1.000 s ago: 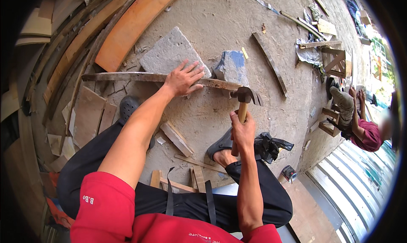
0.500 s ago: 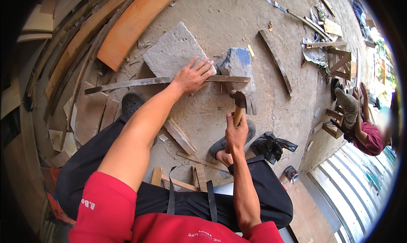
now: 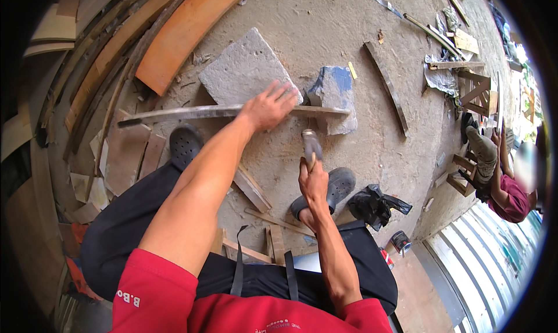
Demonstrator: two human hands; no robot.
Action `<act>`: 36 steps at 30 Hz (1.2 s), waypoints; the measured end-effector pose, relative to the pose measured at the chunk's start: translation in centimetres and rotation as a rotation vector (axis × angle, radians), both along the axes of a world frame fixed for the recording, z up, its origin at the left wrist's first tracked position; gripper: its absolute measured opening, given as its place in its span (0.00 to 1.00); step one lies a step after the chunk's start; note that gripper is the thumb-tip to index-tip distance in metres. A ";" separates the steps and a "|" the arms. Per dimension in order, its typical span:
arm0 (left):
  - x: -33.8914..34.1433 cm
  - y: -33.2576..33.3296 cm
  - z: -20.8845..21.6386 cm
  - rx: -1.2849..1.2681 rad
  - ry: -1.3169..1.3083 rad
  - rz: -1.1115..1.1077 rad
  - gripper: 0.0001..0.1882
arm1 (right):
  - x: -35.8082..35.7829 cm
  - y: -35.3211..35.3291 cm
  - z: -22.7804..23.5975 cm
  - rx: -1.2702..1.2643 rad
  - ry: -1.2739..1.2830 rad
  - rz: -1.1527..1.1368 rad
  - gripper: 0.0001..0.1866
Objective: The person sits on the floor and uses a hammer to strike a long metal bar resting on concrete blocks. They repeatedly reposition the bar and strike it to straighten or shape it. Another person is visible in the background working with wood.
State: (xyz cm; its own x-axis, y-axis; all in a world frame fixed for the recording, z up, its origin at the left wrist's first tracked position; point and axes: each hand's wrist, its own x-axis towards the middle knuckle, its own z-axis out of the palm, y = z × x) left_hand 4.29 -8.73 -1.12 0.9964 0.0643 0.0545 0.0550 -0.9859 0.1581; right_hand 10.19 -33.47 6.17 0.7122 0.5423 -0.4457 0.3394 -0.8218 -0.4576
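Observation:
A long, narrow wooden strip (image 3: 192, 113) lies crosswise, touching a grey concrete block (image 3: 247, 65) and a smaller block with blue paint (image 3: 334, 89). My left hand (image 3: 270, 107) rests over the strip beside the larger block, its fingers stretched out and a little blurred. In my right hand (image 3: 314, 183) is a claw hammer (image 3: 312, 142), gripped by its wooden handle. The hammer's head is just on the near side of the strip, close to the blue-painted block. A thin, nail-like piece (image 3: 308, 122) shows at the strip's near edge.
Curved boards (image 3: 174, 36) are stacked at the left. A loose wooden bar (image 3: 386, 89) lies right of the blocks. Near my right foot sit a black plastic bag (image 3: 378, 206) and a can (image 3: 400, 241). Another person (image 3: 505, 176) sits at the far right.
The hammer has swung left and down, from over the blue-painted block to the strip's near side. My left hand stays on the strip. The whole view has shifted slightly.

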 end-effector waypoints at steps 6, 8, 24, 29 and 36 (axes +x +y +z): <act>-0.4 0.0 0.1 -0.063 -0.007 -0.016 0.28 | -2.4 -2.4 0.8 0.154 -0.018 -0.119 0.08; -0.4 0.3 0.1 -0.019 -0.004 -0.002 0.29 | -2.1 -0.4 2.9 0.323 -0.124 -0.047 0.10; 0.4 0.9 0.9 -0.098 0.041 0.011 0.33 | -0.2 1.3 1.3 0.215 -0.062 -0.079 0.08; 0.2 1.1 0.7 -0.060 0.063 -0.028 0.33 | -1.5 0.4 1.6 0.399 -0.190 -0.114 0.09; 1.2 2.1 0.5 -0.085 0.022 -0.055 0.33 | -1.0 1.0 -0.3 0.138 -0.051 -0.110 0.13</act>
State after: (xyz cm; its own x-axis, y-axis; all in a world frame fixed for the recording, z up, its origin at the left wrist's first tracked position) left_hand 5.51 -6.62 -0.62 0.9995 0.0125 0.0297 0.0050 -0.9707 0.2402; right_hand 9.20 -32.51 5.83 0.7902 0.5137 -0.3342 0.2766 -0.7856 -0.5534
